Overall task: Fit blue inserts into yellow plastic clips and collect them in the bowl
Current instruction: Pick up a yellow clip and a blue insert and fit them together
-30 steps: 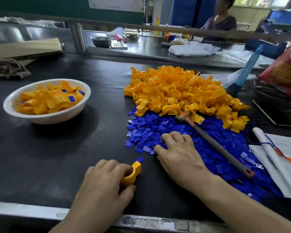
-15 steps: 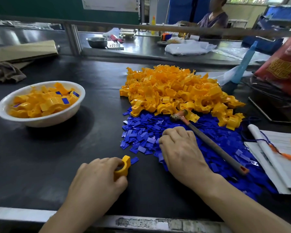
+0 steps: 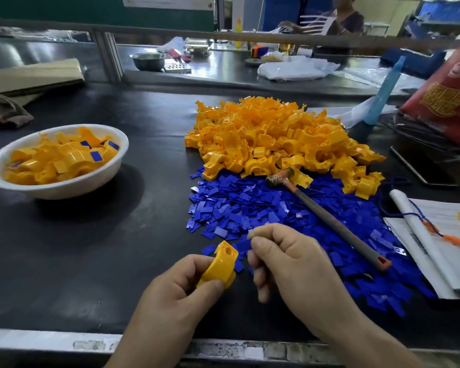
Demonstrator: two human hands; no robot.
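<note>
Left hand (image 3: 175,296), near the front edge of the worktop (image 3: 91,248): thumb and fingers curled round the lower part of one yellow clip (image 3: 221,264), gripping it. The clip's upper end, with a round hole in it, is tilted up and to the right.

Directly right of that end: one blue insert (image 3: 243,245), flat, its left edge at the clip's top. Cannot tell whether it is touching or already in a slot.

Right hand (image 3: 295,272): thumb and forefinger pinch the right end of the insert, and the other fingers are curled under. The two hands are close together, apart by about the clip's width.

Containers, from the left: white bowl (image 3: 64,191) on the far-left worktop, well apart from both hands. It holds finished clips (image 3: 59,160), heaped to about rim level, several showing a blue rectangle on one face.

Centre, loose on the worktop: heap of blue inserts (image 3: 250,208), spreading from just beyond the right hand out to the right. Behind it and touching it is the pile of yellow clips (image 3: 276,139).

A hammer (image 3: 329,221) lies across the blue heap, head against the yellow pile, handle running toward the near right.

Far right: printed paper sheets (image 3: 436,235) at the heap's edge.
</note>
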